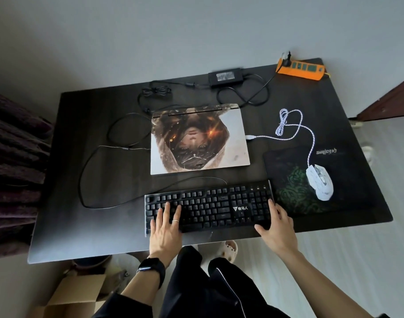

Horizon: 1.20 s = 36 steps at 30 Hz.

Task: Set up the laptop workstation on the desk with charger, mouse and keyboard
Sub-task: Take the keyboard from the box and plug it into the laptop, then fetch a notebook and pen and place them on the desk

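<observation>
A black keyboard point(210, 206) lies near the front edge of the dark desk point(100, 226). My left hand point(165, 228) rests flat on its left keys with straight fingers. My right hand point(276, 223) touches the keyboard's right end, thumb along the front edge. Behind it lies a closed laptop point(198, 140) with a printed lid. A white mouse point(319, 184) sits on a dark mouse pad point(295, 198); its white cable point(288, 125) ends in a plug by the laptop's right side. A black charger brick point(226, 76) lies at the back.
An orange power strip point(299, 68) sits at the back right corner with a black plug in it. Black cables point(93, 171) loop over the desk's left half. A cardboard box point(77, 294) stands on the floor under the front left. Dark fabric point(12, 168) lies at the left.
</observation>
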Available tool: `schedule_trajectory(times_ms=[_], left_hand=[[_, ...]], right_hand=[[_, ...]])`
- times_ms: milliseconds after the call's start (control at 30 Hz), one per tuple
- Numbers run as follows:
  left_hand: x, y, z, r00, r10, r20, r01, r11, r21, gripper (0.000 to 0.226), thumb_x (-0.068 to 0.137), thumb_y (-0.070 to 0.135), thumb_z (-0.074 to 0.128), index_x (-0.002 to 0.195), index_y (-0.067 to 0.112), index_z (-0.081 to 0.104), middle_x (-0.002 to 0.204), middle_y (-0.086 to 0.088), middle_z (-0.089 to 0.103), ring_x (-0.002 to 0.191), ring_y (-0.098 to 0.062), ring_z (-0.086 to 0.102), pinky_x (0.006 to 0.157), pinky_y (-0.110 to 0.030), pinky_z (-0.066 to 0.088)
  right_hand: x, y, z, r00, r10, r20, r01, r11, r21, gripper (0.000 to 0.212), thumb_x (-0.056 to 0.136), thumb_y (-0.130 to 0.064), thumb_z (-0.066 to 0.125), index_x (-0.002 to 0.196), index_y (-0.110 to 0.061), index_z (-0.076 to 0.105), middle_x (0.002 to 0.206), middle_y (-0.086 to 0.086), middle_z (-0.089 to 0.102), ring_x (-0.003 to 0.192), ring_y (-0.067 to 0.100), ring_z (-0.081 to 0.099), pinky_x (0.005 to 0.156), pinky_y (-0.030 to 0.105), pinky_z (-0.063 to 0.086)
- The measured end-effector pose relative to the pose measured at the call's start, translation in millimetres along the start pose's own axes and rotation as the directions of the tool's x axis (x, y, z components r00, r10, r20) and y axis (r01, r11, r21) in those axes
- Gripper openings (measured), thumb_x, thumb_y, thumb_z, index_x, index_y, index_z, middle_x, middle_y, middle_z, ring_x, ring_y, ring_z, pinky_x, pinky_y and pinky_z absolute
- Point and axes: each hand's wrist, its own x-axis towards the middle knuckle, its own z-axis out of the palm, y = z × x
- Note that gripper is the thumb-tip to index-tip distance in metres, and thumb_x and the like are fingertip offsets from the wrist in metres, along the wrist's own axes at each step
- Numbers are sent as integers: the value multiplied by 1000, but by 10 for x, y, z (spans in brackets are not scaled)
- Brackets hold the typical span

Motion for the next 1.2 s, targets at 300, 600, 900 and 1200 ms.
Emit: schedule_trajectory(times_ms=[300,600,900,1200], left_hand=[[49,834,-258,892,444,86,-446,895,7,62,98,30,43,156,28,21,161,3,22,150,-23,15,122,-40,16],[-282,2472,-382,523,821,231,-851,515,97,49,95,30,48,144,21,46,146,5,48,135,-21,41,111,-39,35],[-2384,4761,-177,-27,956,293,-995,-53,80,50,95,27,52,144,25,46,144,1,51,129,-22,49,105,-36,42],[-4893,6478,253,-327,920,218,-942,-335,0,48,97,27,53,145,26,45,146,0,47,133,-23,46,108,-39,40]], right_hand=[[-605,239,-284,980,82,-179,-32,964,264,50,95,-36,58,143,-26,52,146,1,52,134,25,46,111,42,41],[-2114,1041,-327,719,520,-461,-204,792,576,33,97,-31,61,130,-32,64,136,-8,59,128,20,49,103,26,34],[-3922,2479,-523,185,779,-599,-170,626,761,29,92,-22,69,121,-28,71,124,-8,66,117,22,57,91,24,39],[-5709,4245,-732,-77,789,-610,-207,586,783,27,91,-19,71,117,-26,73,121,-7,68,112,22,60,90,17,37]])
